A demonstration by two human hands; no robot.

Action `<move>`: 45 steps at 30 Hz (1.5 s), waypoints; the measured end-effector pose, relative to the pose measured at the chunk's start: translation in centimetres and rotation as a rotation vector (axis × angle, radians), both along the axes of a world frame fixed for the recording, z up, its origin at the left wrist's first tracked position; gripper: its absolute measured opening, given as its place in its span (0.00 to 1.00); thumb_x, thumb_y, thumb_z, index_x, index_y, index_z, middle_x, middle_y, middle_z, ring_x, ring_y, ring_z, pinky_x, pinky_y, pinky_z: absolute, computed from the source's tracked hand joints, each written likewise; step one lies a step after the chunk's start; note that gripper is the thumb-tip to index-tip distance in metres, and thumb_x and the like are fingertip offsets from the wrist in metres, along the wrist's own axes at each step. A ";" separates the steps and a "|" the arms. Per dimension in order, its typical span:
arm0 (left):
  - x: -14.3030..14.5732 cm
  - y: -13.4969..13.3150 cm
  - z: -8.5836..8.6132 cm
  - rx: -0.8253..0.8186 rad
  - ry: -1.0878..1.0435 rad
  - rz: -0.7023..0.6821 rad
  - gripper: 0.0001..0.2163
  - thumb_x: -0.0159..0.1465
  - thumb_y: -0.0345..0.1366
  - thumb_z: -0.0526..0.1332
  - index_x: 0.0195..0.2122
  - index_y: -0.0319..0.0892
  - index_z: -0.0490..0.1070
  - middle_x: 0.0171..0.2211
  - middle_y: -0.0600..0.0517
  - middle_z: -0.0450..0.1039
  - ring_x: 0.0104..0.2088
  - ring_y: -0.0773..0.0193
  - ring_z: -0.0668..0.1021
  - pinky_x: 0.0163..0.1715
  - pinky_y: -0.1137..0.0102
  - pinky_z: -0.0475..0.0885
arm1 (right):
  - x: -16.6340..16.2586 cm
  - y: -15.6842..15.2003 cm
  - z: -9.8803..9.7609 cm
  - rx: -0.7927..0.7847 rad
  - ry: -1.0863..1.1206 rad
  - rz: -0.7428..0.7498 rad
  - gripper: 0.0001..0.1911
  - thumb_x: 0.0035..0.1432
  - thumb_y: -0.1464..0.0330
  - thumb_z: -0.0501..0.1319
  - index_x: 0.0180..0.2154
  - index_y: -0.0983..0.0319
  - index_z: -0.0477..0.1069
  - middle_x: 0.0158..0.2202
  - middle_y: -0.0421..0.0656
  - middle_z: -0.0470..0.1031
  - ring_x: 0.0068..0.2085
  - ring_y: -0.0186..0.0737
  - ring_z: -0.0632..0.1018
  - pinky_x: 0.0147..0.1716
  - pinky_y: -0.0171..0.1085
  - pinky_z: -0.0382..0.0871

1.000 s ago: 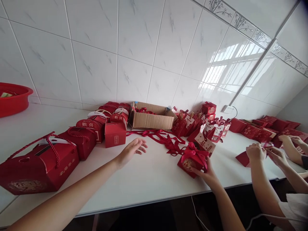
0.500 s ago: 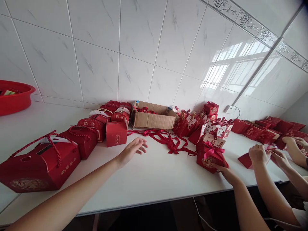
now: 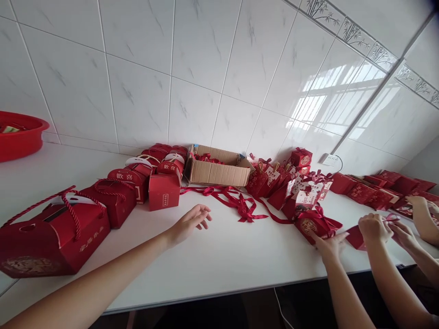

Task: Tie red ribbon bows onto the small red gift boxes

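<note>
head view, sole camera: the right hand (image 3: 331, 246) is at the near side of a red box with a gold emblem (image 3: 307, 225), which sits at the right part of the white table (image 3: 212, 260), just in front of a cluster of small red and white boxes (image 3: 305, 192). a dark pink bow (image 3: 318, 214) is tied on top of the box. the thumb lies against the emblem face; the other fingers, blurred, extend past the box's right corner, spread away from the thumb. whether they press on the box cannot be determined. the left hand (image 3: 190, 222) is over the middle of the table, fingers parted and slightly bent, gripping nothing. nearest to it are a plain red box (image 3: 163, 192) and a loose tangle of red ribbon (image 3: 245, 210). behind the ribbon, near the tiled wall (image 3: 192, 91), stands an open cardboard carton (image 3: 219, 172) containing red material. at the left, a large red box with rope handles (image 3: 51, 242) stands at the front of a row; a red basin (image 3: 20, 144) is noted at the far left edge. to the right, a co-worker's hands (image 3: 375, 228) are at a ribbon above another red box (image 3: 356, 237).
</note>
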State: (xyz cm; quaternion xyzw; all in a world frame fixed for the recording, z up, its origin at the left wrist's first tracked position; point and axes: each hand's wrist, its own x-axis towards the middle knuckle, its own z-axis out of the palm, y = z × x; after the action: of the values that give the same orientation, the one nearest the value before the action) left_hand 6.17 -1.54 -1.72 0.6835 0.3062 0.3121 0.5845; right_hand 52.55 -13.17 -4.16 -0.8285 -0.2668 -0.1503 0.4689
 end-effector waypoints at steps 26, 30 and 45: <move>-1.5 -0.7 2.0 0.972 0.386 0.383 0.05 0.62 0.33 0.53 0.35 0.44 0.68 0.37 0.48 0.72 0.41 0.57 0.72 0.44 0.62 0.66 | -28.0 15.8 -3.0 -0.237 -0.061 1.229 0.18 0.55 0.76 0.49 0.41 0.60 0.74 0.44 0.45 0.76 0.46 0.40 0.75 0.48 0.38 0.66; -5.6 -5.0 4.0 1.149 0.328 0.699 0.08 0.60 0.33 0.58 0.41 0.47 0.67 0.43 0.49 0.71 0.49 0.55 0.70 0.52 0.59 0.64 | -25.8 15.4 -3.5 -0.223 -0.049 1.163 0.22 0.46 0.80 0.50 0.39 0.61 0.75 0.42 0.44 0.76 0.44 0.40 0.75 0.46 0.38 0.68; -18.4 -7.4 -0.1 0.735 0.562 1.549 0.31 0.49 0.50 0.66 0.51 0.44 0.59 0.52 0.39 0.60 0.60 0.41 0.56 0.57 0.47 0.57 | -23.6 14.8 -3.3 -0.193 0.121 0.876 0.12 0.48 0.70 0.54 0.31 0.60 0.75 0.33 0.45 0.78 0.35 0.43 0.76 0.34 0.38 0.68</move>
State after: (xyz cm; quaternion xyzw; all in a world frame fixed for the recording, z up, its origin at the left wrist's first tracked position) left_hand -12.19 -8.96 -1.87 0.4803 0.6935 0.5181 -0.1413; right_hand 29.00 1.59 -7.47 -0.6845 -0.5771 0.1368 0.4239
